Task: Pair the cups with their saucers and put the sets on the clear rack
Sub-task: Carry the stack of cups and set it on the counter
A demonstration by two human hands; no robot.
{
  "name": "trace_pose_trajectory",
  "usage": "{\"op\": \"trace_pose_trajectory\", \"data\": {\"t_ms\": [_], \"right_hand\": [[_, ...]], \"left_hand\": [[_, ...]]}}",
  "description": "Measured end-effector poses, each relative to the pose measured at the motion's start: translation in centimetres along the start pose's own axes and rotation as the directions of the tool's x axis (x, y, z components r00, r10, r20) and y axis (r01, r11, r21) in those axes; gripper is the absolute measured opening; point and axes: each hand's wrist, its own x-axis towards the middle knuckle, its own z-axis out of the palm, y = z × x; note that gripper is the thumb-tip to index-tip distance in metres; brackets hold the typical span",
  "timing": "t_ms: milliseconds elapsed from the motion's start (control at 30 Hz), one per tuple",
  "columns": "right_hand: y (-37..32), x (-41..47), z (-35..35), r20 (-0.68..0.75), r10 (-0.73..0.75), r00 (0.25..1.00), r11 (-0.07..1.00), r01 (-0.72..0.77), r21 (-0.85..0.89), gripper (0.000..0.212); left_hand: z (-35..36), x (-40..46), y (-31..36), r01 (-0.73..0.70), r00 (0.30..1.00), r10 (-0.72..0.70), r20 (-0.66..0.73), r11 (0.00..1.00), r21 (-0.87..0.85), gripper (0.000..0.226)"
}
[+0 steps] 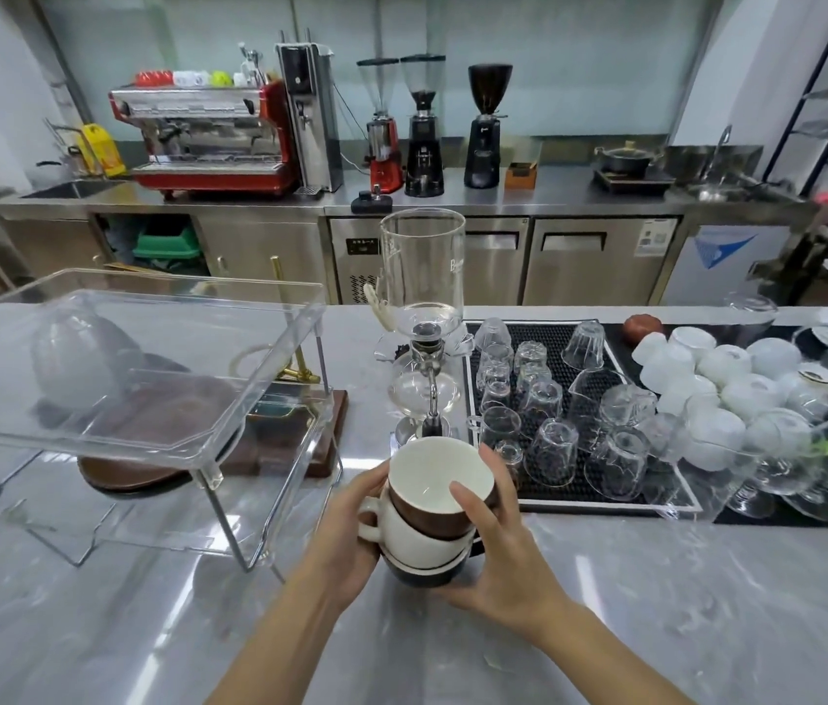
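At the counter's near edge, right of the clear rack, a person's left hand and right hand curl their fingers around three stacked cups, brown cup on top, beside a mat of upturned glasses.

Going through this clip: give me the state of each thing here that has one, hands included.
Stack of cups: three nested, upright, top one empty, held between both hands.
Left hand: grips the stack's left side.
Right hand: grips the right side, thumb over the top cup's rim.
Clear rack: upper shelf bare.
Glasses: upside down on the black mat.
White cups: upside down, piled.
Siphon brewer: upright, upper chamber empty.
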Motion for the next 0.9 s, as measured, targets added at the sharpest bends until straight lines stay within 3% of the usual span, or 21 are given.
{"op": "trace_pose_trajectory", "data": {"t_ms": [100, 300, 467, 900], "right_hand": [[0.2, 0.1, 0.1, -0.006, -0.011, 1.0, 1.0, 0.011, 0.006, 0.116], [0.4, -0.1, 0.3, -0.006, -0.02, 1.0, 1.0, 0.02, 0.014, 0.118], [0.7, -0.3, 0.6, -0.014, -0.021, 1.0, 1.0, 0.021, 0.017, 0.113], [0.9, -0.8, 1.0, -0.047, -0.053, 0.997, 0.999, 0.053, -0.004, 0.116]], "left_hand": [[0.0, 0.3, -0.1, 0.008, 1.0, -0.008, 0.001, 1.0, 0.002, 0.046], [-0.5, 1.0, -0.7, 0.031, 0.998, -0.03, -0.047, 0.999, 0.011, 0.059], [-0.8, 1.4, -1.2, 0.022, 1.0, -0.021, -0.02, 0.999, 0.03, 0.051], [-0.8, 0.9, -1.6, -0.014, 1.0, 0.015, -0.003, 0.999, 0.052, 0.062]]}}
